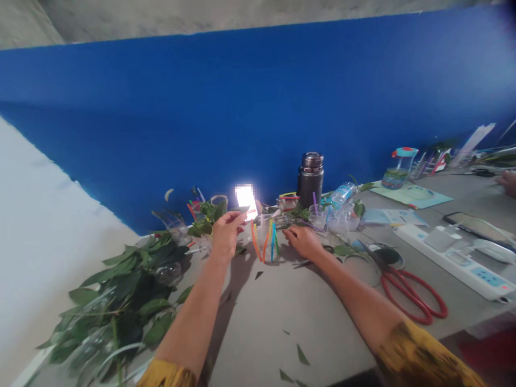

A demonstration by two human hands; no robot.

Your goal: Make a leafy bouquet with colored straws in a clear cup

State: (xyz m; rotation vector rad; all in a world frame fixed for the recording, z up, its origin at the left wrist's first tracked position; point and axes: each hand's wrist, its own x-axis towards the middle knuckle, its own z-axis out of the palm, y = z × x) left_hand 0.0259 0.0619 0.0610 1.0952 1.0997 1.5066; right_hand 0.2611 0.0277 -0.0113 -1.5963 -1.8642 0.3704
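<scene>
My left hand [227,235] is raised in front of a brightly glowing screen [246,203], thumb and fingers pinched together. Whatever lies in that pinch, if anything, is too small and washed out to name. Between my hands stands a clear cup [266,250] with orange, yellow, green and blue strips along its side. To the right of the cup, my right hand [303,242] is low over the table with its fingers curled in. I cannot make out what its fingertips hold. Small cut leaf pieces [302,355] lie on the grey table [258,322].
Leafy branches [133,290] and clear plastic cover the left side. A dark thermos [310,180] stands by the blue wall, with a plastic bottle [342,193] beside it. Red-handled scissors [415,295] and a power strip [455,263] lie right. Another person's hand [507,183] shows far right.
</scene>
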